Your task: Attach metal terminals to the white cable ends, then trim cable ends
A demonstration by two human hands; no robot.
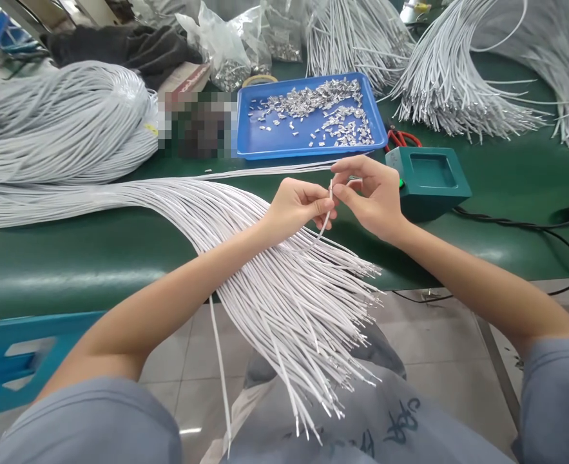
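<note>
Wire (323, 231), pale and thin, is up in the person's hands on the near side of the blue tray (277, 140), its short tip pointing upward. Left hand (301, 205) pinched closed on it, thumb against forefinger. Right hand (376, 193) half open, fingers curled, thumb and forefinger at the tip; cannot tell if it grips anything. Small metal pieces (313, 96) lie scattered in the tray, thickest toward its far side. White wire bundle (284, 290) fans out nearer the person than the tray, over the table edge. Bound coil (62, 122) left of the tray; green box (433, 174) near its right corner, red-handled tool (410, 138) between. Clear bags (231, 71) beyond its left end.
</note>
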